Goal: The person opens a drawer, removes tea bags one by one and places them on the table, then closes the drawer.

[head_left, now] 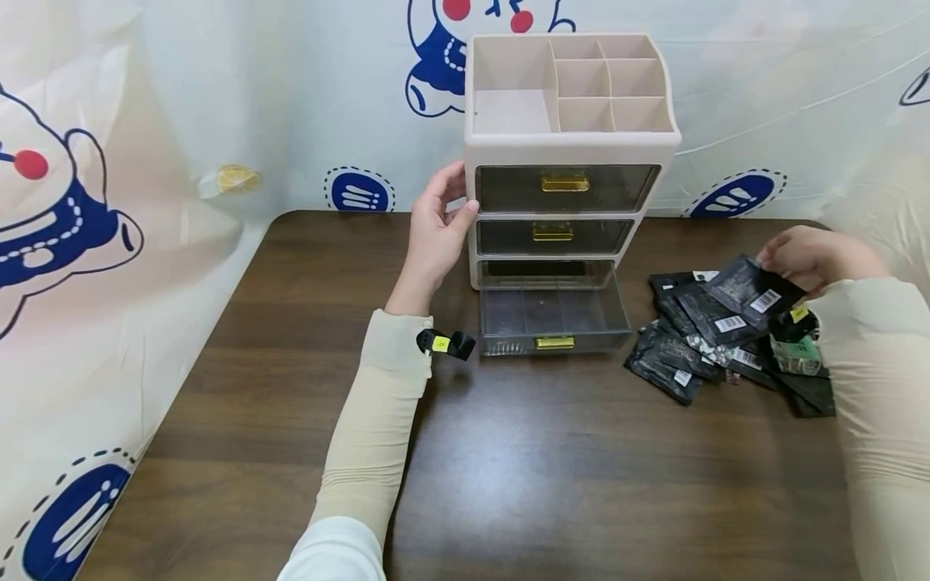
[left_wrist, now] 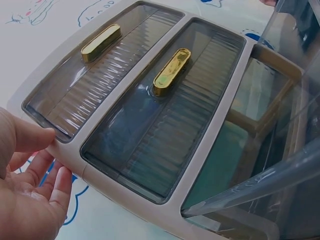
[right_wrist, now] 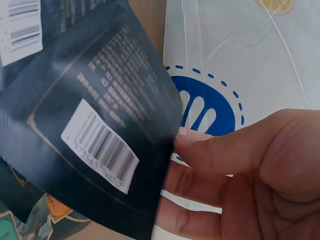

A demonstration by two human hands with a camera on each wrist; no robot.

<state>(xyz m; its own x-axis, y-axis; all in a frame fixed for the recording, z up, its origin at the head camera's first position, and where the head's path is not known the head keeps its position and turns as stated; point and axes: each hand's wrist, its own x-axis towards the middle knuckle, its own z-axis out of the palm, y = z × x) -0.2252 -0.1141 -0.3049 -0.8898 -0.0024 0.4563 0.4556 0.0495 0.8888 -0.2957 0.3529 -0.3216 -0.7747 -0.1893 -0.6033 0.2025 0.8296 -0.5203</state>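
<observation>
A cream desktop drawer organizer [head_left: 571,152] stands at the back of the table, its lowest clear drawer [head_left: 555,323] pulled out. My left hand [head_left: 439,230] grips its left side; in the left wrist view the thumb [left_wrist: 32,136] lies on the front frame by the top drawer, fingers along the side. To the right, my right hand [head_left: 817,257] pinches the edge of a black packet [head_left: 751,289] between thumb and fingers. A white barcode label [right_wrist: 101,146] shows on that packet. Beneath it lie several other black packets [head_left: 664,367] in a loose pile.
The organizer's top has open compartments [head_left: 584,79], and its two upper drawers [head_left: 567,189] are closed, with gold handles. A small green-printed packet [head_left: 797,355] lies in the pile near the right wrist. A printed curtain [head_left: 291,105] hangs behind the brown table [head_left: 291,355].
</observation>
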